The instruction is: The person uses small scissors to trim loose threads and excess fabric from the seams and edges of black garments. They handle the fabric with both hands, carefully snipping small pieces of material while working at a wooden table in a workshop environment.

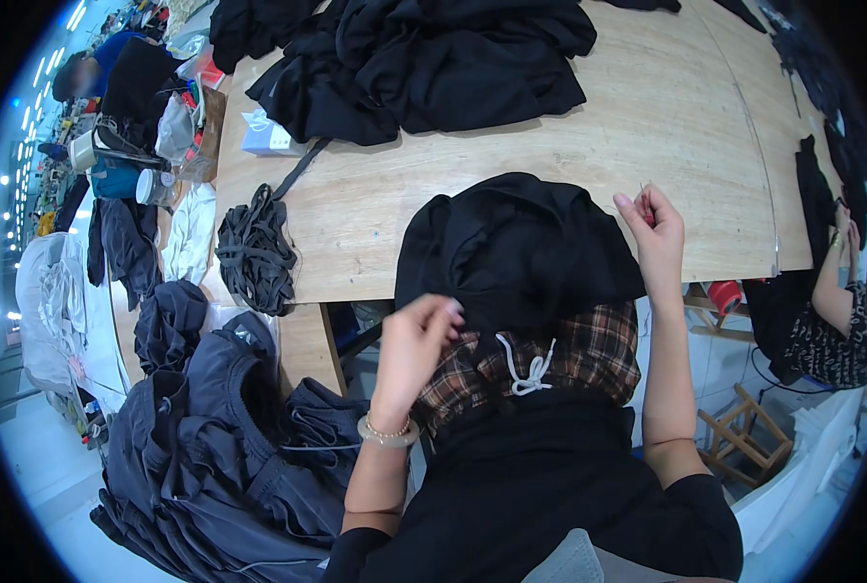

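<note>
A black garment point(521, 243) lies bunched over the near table edge and my lap. My left hand point(416, 340), with bracelets at the wrist, is at the garment's lower left side. Its fingers are curled and pinched together, and whatever they hold, if anything, does not show. My right hand point(659, 228) is raised beside the garment's right side, over the table. Thumb and fingers are closed there, with a thin, needle-like tip just above them, too small to name. Plaid trousers point(589, 355) with a white drawstring point(529, 374) show below the garment.
Black cloth point(433, 68) is heaped at the table's point(686, 117) far side. A tissue box point(268, 136) and a dark strip bundle point(257, 253) lie left. Dark grey garments point(220, 447) pile at lower left. A wooden stool point(745, 437) stands right, near another person's arm point(832, 282).
</note>
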Demonstrator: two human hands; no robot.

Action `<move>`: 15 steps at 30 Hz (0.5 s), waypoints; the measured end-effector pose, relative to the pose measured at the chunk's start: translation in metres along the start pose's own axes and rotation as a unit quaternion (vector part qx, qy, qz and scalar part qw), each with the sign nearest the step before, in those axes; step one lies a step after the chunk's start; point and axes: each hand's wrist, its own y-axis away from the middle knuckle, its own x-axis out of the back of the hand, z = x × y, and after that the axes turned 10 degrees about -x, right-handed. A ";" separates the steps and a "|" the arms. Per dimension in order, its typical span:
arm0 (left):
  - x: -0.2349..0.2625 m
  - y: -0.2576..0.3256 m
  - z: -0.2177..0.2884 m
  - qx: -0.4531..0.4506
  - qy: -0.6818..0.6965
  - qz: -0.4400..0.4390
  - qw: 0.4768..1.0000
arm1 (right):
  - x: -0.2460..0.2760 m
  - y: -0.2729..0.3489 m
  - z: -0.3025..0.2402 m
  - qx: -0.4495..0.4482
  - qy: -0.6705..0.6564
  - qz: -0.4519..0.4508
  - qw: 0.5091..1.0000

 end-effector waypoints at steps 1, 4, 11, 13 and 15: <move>0.002 -0.007 -0.004 -0.004 0.034 0.063 0.997 | -0.002 -0.001 0.008 -0.017 0.007 -0.015 1.000; 0.007 -0.032 -0.025 0.007 0.118 0.131 0.984 | -0.016 0.010 0.020 -0.026 -0.010 -0.054 0.998; -0.001 -0.052 -0.016 0.075 0.381 -0.069 0.919 | -0.069 0.035 0.003 0.056 0.241 -0.072 0.966; -0.002 -0.051 -0.002 0.047 0.337 -0.093 0.936 | -0.069 0.023 -0.003 0.046 0.252 -0.079 0.963; 0.000 -0.053 0.003 0.024 0.272 -0.098 0.957 | -0.064 0.013 -0.015 0.086 0.203 -0.067 0.973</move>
